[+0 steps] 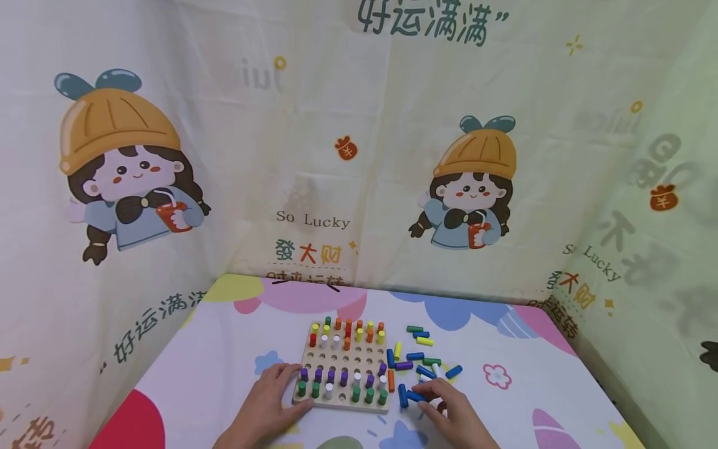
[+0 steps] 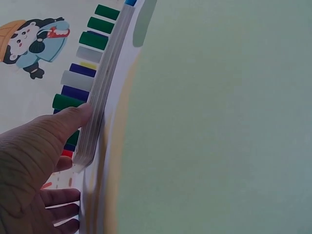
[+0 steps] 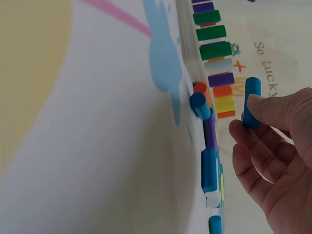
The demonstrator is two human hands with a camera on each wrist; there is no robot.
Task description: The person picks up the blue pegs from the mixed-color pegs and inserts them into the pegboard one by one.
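A wooden pegboard [image 1: 348,357] stands on the table, with pegs upright in its far rows and near rows and bare holes across the middle. At its near left corner, my left hand [image 1: 269,399] holds the board, thumb [image 2: 80,116] against the front edge and forefinger along the left side. To the right of the board, my right hand [image 1: 451,411] pinches a blue peg [image 3: 252,102] between thumb and fingertips. Another blue peg [image 1: 402,396] lies just left of that hand. Green pegs [image 1: 369,395] and purple pegs [image 1: 344,378] fill most of the two near rows.
Loose pegs lie scattered right of the board, among them an orange peg [image 1: 391,381], a purple peg [image 1: 404,366] and several blue ones. A printed cloth [image 1: 505,349] covers the table. Hanging fabric [image 1: 381,206] with cartoon figures encloses the back and sides.
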